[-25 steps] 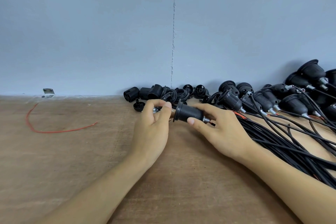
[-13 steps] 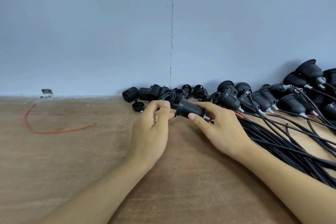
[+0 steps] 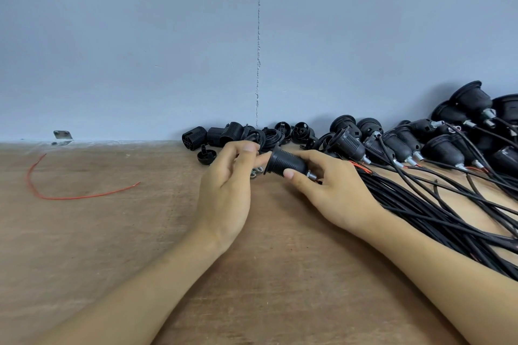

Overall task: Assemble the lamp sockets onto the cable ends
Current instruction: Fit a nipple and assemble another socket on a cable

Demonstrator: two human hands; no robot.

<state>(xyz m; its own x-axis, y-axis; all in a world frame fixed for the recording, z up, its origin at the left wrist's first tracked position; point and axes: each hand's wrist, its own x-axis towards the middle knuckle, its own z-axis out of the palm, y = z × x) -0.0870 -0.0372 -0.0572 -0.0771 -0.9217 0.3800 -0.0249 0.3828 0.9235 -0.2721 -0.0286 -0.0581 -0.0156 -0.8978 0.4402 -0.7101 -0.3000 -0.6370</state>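
My right hand [image 3: 333, 190] grips a black lamp socket shell [image 3: 287, 164] just above the wooden table [image 3: 140, 232]. The shell's flanged open end faces left, and a metal nipple shows at its right end. My left hand [image 3: 227, 193] is close against that open end with its fingers curled. Its index fingertip touches the rim. A small metal part [image 3: 255, 173] peeks out under those fingers, mostly hidden. A thick bundle of black cables [image 3: 434, 210] runs from my right hand to the lower right.
Loose black socket parts [image 3: 224, 136] lie along the wall behind my hands. Several sockets fitted on cables [image 3: 398, 145] are piled at the right. A red wire [image 3: 70, 196] lies at the left, with a metal bracket [image 3: 62, 136] at the wall.
The socket shell has tilted, its open end rising slightly toward the left hand. My left thumb has lifted up off the rim. Both hands stay in about the same place.
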